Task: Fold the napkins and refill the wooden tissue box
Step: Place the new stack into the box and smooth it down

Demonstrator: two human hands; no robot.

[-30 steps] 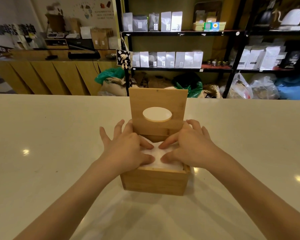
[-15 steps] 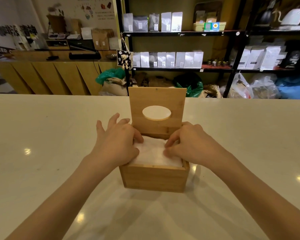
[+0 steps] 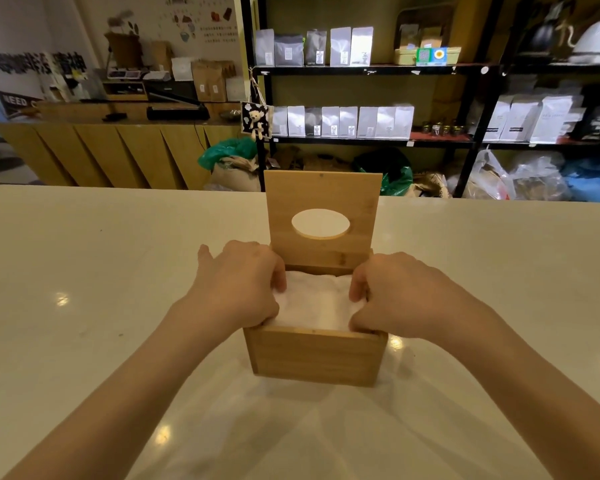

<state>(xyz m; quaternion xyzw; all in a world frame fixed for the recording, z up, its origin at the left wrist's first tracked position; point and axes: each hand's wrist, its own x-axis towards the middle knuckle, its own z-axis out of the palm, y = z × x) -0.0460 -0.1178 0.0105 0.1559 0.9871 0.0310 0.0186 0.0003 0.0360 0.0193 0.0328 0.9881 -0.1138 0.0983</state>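
Observation:
A wooden tissue box (image 3: 314, 355) stands on the white table (image 3: 84, 265) in front of me. Its lid (image 3: 284, 202), which has an oval hole, is raised upright at the back. A stack of white napkins (image 3: 317, 303) fills the box up to the rim. My left hand (image 3: 239, 282) is at the stack's left edge and my right hand (image 3: 399, 292) at its right edge. On both hands the fingers curl down between the napkins and the box walls, so the fingertips are hidden inside the box.
Beyond the table's far edge stand black shelves (image 3: 361, 69) with white and grey pouches. Bags and sacks (image 3: 229, 161) lie on the floor. A wooden counter (image 3: 101, 147) runs along the left. The box is the only object on the table.
Both hands have slid outward from the top middle of the napkins to the stack's left and right edges, and the fingers have curled down into the box. The stack sits lower.

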